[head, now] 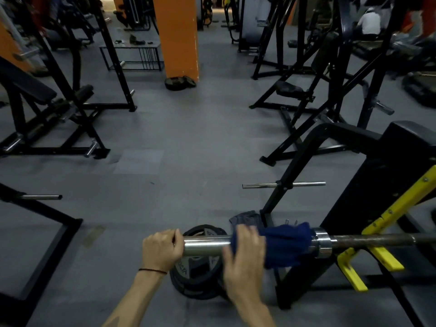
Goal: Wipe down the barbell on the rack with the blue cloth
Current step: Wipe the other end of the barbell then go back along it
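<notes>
Here's the barbell (368, 239), lying level across the lower right of the view, its dark shaft resting in the yellow hooks (375, 257) of the black rack (387, 185), with the shiny chrome sleeve (207, 245) sticking out to the left. The left hand (162, 250) is clenched over the very end of that sleeve, fingers curled around the tip, a thin dark band at the wrist. The right hand (245, 253) is wrapped over the sleeve just beside it, fingers over the top and thumb underneath, grasping the blue cloth (285, 245) against the metal. The cloth is bunched around the sleeve, covering it from the right hand all the way up to the silver collar (322, 243). Directly below the hands, black weight plates (200, 279) lie stacked on the grey floor (188, 142), and a greyish rag (245, 219) sits on the floor just behind the sleeve. Farther back stand an orange pillar (179, 34) and black gym machines on both sides, somewhat blurred.
</notes>
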The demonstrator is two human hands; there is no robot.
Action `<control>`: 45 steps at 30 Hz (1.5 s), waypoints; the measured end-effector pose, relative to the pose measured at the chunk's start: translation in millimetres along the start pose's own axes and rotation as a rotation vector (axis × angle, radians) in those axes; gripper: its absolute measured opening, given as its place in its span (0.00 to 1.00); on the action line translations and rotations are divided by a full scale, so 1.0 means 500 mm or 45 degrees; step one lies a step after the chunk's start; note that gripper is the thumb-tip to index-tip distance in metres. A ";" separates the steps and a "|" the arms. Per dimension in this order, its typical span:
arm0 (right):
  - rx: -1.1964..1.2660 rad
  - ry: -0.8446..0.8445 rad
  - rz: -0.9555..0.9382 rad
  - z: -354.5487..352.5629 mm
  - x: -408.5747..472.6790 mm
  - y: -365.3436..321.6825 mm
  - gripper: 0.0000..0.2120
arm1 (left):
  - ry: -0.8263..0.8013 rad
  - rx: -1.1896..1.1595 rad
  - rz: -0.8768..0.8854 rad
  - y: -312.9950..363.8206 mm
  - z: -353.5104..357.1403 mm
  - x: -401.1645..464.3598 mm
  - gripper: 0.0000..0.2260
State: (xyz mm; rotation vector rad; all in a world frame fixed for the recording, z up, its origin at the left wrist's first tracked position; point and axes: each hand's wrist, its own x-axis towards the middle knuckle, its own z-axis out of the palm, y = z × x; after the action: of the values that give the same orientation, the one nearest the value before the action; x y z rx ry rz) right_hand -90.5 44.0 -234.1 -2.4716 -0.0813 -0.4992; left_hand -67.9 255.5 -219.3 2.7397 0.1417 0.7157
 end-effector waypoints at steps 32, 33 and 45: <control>-0.143 0.152 0.154 -0.048 0.017 0.096 0.26 | -0.508 0.054 -0.239 0.009 -0.028 0.038 0.19; -0.081 0.209 0.248 -0.019 0.015 0.059 0.25 | -0.575 0.085 -0.273 0.011 -0.027 0.046 0.20; -0.093 0.203 0.259 -0.004 0.006 0.036 0.25 | -0.230 -0.691 -0.440 -0.029 -0.014 -0.046 0.16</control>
State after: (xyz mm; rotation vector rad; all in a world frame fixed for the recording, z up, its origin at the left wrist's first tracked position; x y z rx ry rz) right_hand -85.4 28.4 -241.7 -2.4660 0.2540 -0.6167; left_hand -91.7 267.0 -228.8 2.1688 0.3185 0.3423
